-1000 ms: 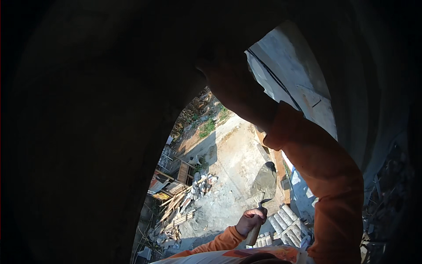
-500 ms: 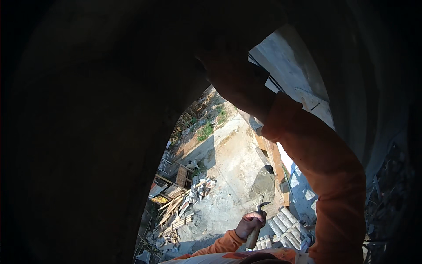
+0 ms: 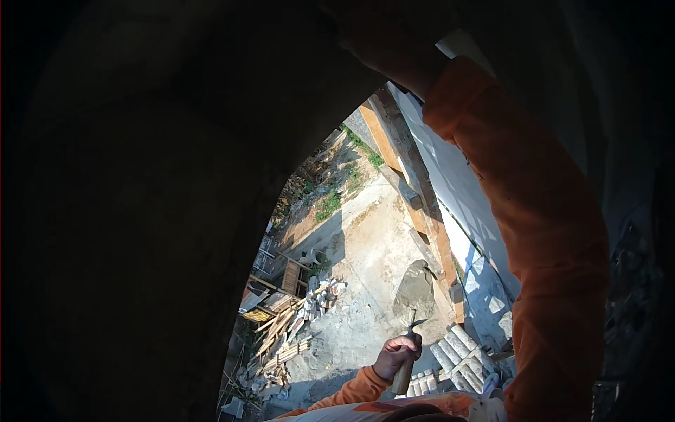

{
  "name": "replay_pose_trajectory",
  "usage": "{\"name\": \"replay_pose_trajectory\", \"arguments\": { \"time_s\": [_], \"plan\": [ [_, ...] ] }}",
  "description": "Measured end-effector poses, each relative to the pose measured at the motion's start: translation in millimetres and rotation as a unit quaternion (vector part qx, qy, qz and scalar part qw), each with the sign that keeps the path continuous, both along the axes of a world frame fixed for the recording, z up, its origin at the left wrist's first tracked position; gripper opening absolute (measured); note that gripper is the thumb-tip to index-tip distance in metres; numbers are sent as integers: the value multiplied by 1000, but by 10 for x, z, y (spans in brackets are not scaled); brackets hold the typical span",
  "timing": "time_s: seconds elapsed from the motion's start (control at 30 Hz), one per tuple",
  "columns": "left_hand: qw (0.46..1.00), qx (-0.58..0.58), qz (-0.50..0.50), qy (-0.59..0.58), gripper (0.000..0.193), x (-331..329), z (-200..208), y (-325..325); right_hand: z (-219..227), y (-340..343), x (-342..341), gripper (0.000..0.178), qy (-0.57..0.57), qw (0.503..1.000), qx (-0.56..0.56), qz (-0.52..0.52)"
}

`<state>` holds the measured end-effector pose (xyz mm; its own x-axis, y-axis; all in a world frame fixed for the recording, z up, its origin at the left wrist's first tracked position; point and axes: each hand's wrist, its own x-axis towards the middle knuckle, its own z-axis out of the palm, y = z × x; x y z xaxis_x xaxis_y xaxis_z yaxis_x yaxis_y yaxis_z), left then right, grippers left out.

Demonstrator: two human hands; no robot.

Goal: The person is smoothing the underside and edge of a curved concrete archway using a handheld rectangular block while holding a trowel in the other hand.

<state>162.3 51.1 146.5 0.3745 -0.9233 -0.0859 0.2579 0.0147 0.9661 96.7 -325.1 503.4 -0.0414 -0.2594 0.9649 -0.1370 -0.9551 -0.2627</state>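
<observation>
My left hand [image 3: 398,356], at the lower middle, is closed around the wooden handle of a trowel [image 3: 403,378]. Its blade points away from me and carries a flat grey layer of mortar [image 3: 413,287]. My right arm, in an orange sleeve [image 3: 538,204], reaches up along the right side. At its end my right hand [image 3: 365,42] lies in deep shadow against a large dark surface [image 3: 140,211]. Its fingers, and anything in them, cannot be made out.
Far below, long wooden beams [image 3: 415,183] run beside a pale wall [image 3: 457,190]. Stacked grey cylindrical pieces [image 3: 460,359] lie at the lower right. A heap of timber scraps and rubble [image 3: 288,323] is at the lower left, with green plants [image 3: 327,206] farther off.
My right hand and forearm have moved up and away, uncovering more of the beams. The left hand with the trowel has shifted only slightly, toward the left.
</observation>
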Motion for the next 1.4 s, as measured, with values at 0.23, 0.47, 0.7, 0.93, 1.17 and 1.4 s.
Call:
{"name": "replay_pose_trajectory", "arguments": {
  "time_s": [0.23, 0.47, 0.7, 0.93, 1.17, 1.4],
  "plan": [
    [1000, -7, 10, 15, 15, 71, -132, 36, -303, 124, 260, 48, -45, 998, -17, 50],
    [1000, -10, 1, 18, 15, 106, -100, 11, -470, 346, 611, 50, -109, 986, -90, -93],
    [1000, -12, 18, 3, 11, 199, -272, 87, -475, 104, 491, 51, -88, 995, -41, 8],
    [1000, -4, 23, 16, 9, 157, -158, 45, -404, 237, 495, 57, -50, 996, -38, -65],
    [1000, -14, -6, 27, 6, 269, -276, 113, -583, 302, 532, 54, -70, 988, -74, -116],
    [1000, -19, 16, 12, 8, 243, -294, 86, -544, -160, -134, 29, -61, 986, 124, -98]
  ]
}}
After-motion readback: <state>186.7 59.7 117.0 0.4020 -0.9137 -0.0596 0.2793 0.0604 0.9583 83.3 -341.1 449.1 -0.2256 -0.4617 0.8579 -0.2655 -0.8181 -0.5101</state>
